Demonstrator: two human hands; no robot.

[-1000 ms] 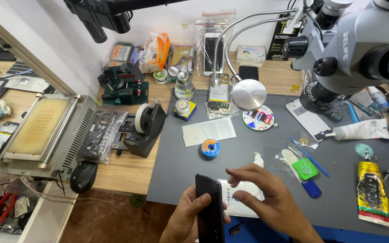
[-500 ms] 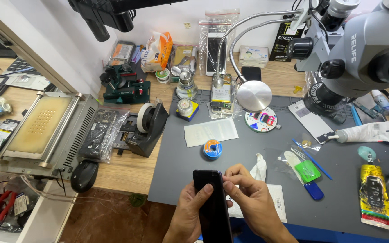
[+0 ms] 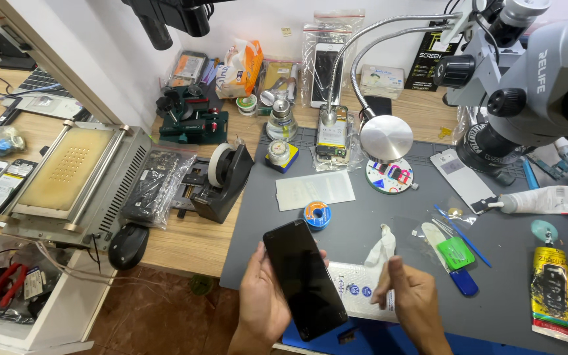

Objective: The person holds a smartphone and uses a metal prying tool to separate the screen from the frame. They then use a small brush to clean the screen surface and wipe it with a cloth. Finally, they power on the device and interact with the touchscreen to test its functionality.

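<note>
My left hand (image 3: 262,304) holds a black smartphone (image 3: 304,279) from below, screen up and dark, tilted over the near edge of the grey work mat (image 3: 363,217). My right hand (image 3: 414,299) hovers just right of the phone, fingers loosely curled, thumb up, holding nothing I can see. Under and between the hands lies a white packet with blue print (image 3: 359,286). A crumpled white wipe (image 3: 382,249) sits just beyond the right hand.
A small blue solder-wire spool (image 3: 317,214), a white sheet (image 3: 315,189) and a tape dispenser (image 3: 226,176) lie beyond the phone. A microscope (image 3: 527,85) stands at the right, with tools, a green-handled scraper (image 3: 453,253), a white tube (image 3: 539,200) and a yellow pouch (image 3: 553,294). A heating plate machine (image 3: 73,177) and black mouse (image 3: 128,244) are left.
My left hand has raised and tilted the phone so its screen faces up. My right hand has come off the phone and moved right.
</note>
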